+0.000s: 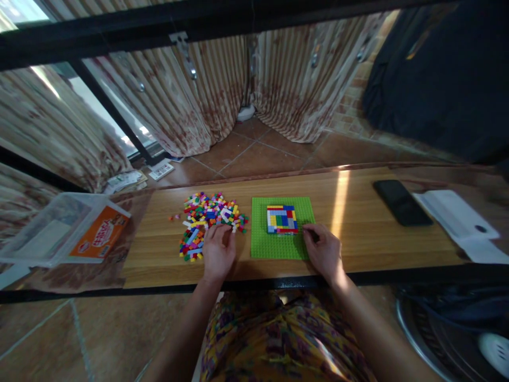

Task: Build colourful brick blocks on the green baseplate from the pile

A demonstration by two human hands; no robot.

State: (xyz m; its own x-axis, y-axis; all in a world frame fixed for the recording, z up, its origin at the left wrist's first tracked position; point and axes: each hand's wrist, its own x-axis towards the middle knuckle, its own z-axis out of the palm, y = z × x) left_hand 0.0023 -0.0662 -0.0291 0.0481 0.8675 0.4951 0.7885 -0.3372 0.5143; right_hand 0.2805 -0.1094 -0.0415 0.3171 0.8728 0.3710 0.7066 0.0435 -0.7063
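Observation:
My left hand (218,252) is over the near right side of a pile of small colourful toy bricks (212,212). Its thumb and index finger come together, and a small pale brick shows by the tips; whether it is held is unclear. On a green studded baseplate (260,246) sits a square build of bricks (282,219) in red, yellow, blue, white and green. My right hand (323,248) rests at the plate's right edge, just right of the build. Its fingers are curled with thumb and index pinched, hiding whatever is between them.
A wooden tabletop (358,249) carries everything. On the right lie a black phone (402,202) and a white case or box (457,217). A clear plastic box (51,228) with an orange label stands at the left end. Striped curtains (214,79) hang beyond the table.

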